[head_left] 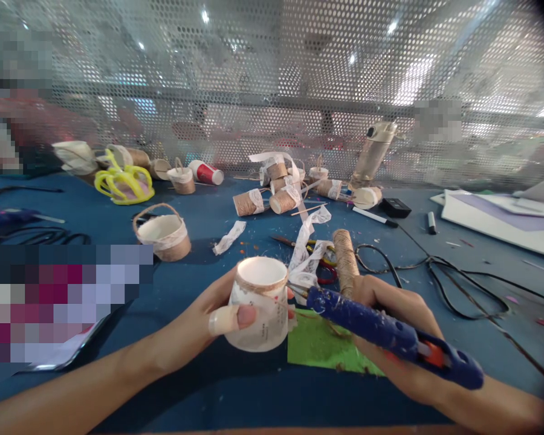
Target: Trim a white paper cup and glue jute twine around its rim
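My left hand (229, 314) is wrapped round a white paper cup (258, 323), its thumb, bandaged with a pale strip, pressed on the front. Twine circles the cup just under its rim, and the open mouth faces up. In my right hand (394, 326) is a blue hot glue gun (367, 326), its nozzle close to the cup's right side below the rim. Whether the nozzle touches the cup I cannot tell. A roll of twine (346, 260) stands just behind my right hand. Under the glue gun lies a green sheet (317, 344) on the table.
White lace (308, 260) and scissors (329, 266) lie behind the cup. A twine-covered basket (165, 235) stands to the left, with several more at the back. A bottle (374, 154) leans by the perforated screen (254, 72). Black cable (435, 260) loops at right, near white sheets (494, 217).
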A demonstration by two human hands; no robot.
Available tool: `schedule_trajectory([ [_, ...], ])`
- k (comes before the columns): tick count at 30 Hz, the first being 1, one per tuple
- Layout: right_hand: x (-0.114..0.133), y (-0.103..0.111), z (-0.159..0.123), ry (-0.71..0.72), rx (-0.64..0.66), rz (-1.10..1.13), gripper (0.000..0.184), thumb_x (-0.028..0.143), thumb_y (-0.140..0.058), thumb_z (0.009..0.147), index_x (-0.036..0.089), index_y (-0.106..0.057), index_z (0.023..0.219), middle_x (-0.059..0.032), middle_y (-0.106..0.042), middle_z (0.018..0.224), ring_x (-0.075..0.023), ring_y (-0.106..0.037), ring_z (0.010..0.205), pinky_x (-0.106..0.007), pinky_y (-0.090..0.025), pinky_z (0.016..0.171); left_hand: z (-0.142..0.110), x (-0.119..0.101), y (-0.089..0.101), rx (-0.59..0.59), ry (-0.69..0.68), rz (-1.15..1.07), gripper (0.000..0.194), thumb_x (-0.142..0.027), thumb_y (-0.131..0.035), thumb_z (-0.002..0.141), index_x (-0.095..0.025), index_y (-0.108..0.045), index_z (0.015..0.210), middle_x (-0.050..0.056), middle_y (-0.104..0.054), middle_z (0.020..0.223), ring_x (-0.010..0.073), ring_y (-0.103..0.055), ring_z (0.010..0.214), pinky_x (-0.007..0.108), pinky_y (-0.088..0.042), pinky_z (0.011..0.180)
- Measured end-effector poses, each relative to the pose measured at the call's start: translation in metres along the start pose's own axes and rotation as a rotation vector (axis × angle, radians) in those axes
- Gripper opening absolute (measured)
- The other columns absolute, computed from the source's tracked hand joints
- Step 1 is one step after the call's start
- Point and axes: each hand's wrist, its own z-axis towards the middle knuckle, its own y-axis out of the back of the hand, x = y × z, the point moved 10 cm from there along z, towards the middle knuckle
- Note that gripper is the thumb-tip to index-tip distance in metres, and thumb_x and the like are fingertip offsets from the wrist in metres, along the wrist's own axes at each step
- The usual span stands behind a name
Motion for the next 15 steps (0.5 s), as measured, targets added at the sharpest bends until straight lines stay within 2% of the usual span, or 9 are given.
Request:
schedule_trajectory([
  [4, -0.0003, 0.0018, 0.0003, 0.009, -0.023, 0.016, 0.025, 0.017, -0.058, 0.083, 0.025, -0.037, 0.072, 0.0047, -0.046, 0.059, -0.0117, -0.039, 0.049, -0.027, -0.032, 0.047, 0.0009, -0.0005, -0.0014, 0.008, -0.007, -0.003, 0.047, -0.041, -0.074, 0.081, -0.020, -0.063, 0.122, 0.009, -0.073, 0.111, 0.0292, -0.069, 0.104, 0.037, -0.053, 0.091],
  [10, -0.0032, -0.0036, -0.0069, 0.033, -0.009, 0.090, 0.024, 0.016, -0.061, 0.077, 0.025, -0.039, 0.074, 0.0053, -0.046, 0.062, -0.0112, -0.039, 0.050, -0.027, -0.031, 0.047, -0.0021, 0.0046, 0.0077, -0.036, 0.015, 0.105, 0.055, -0.044, -0.074, 0.080, -0.020, -0.059, 0.127, 0.010, -0.070, 0.115, 0.0289, -0.066, 0.102, 0.037, -0.053, 0.087],
  [15, -0.0027, -0.0023, -0.0063, 0.014, -0.017, 0.088, 0.024, 0.017, -0.061, 0.078, 0.025, -0.039, 0.072, 0.0052, -0.047, 0.060, -0.0112, -0.039, 0.050, -0.027, -0.031, 0.047, -0.0030, 0.0032, 0.0010, 0.003, 0.036, 0.003, 0.049, -0.044, -0.076, 0.078, -0.022, -0.063, 0.120, 0.010, -0.070, 0.116, 0.0286, -0.067, 0.102, 0.038, -0.052, 0.087],
])
